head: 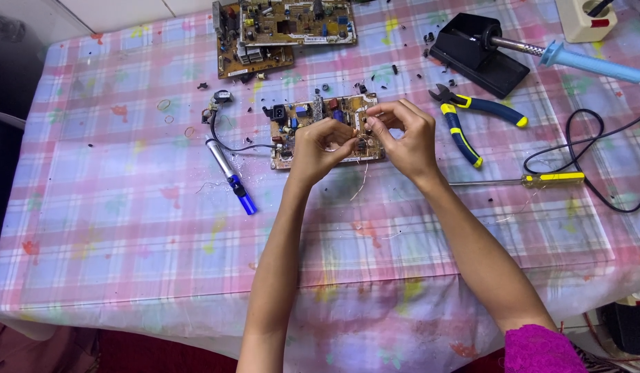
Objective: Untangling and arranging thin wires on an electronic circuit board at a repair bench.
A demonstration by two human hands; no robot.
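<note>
My left hand (318,144) and right hand (403,135) pinched a thin wire (362,181) over the half-stripped circuit board (299,124), many parts remaining.

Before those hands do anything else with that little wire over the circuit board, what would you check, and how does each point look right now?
1. Both hands on the wire: left hand and right hand pinch a thin wire between the fingertips. Ok.
2. Circuit board lying flat on the tablecloth: ok.
3. Wire joined to the board: hidden by the fingers. Cannot tell.
4. Soldering iron resting in its black stand, away from the hands: ok.
5. Iron hot or cold: cannot tell.
6. Tidy work area: small cut bits scattered around the board, pliers and screwdriver lying close by. Not ok.
</note>
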